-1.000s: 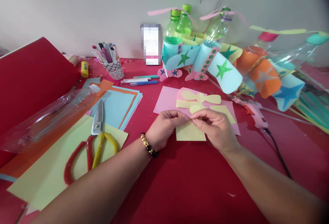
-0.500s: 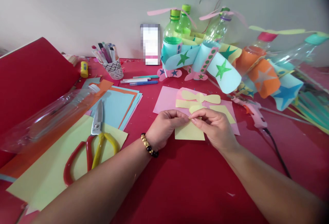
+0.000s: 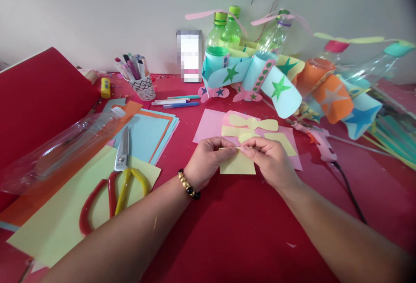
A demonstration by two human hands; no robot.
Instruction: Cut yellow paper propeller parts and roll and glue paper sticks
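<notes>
Both hands pinch the upper edge of a small pale yellow paper [image 3: 238, 164] in front of me. My left hand [image 3: 207, 161] is closed, thumb and forefinger at the paper's top middle. My right hand [image 3: 272, 160] is closed too, its fingertips meeting the left ones on the same edge. The fingers hide part of that edge. Just beyond them, a yellow propeller-shaped cutout [image 3: 252, 124] and a yellow strip [image 3: 234, 131] lie on pink paper [image 3: 208, 126]. Another yellow paper piece [image 3: 283, 143] is beyond my right hand.
Large scissors [image 3: 121, 161] with red and yellow handles lie left on yellow paper [image 3: 65, 213]. A clear plastic bottle [image 3: 68, 144] is farther left. A pink glue gun [image 3: 320, 140] with its cord lies right. Several bottle planes [image 3: 251, 75], a phone [image 3: 189, 55] and a pen cup [image 3: 143, 87] stand behind.
The paper has shifted slightly up and left, and its top edge now shows more between the fingers. Both hands keep their pinch.
</notes>
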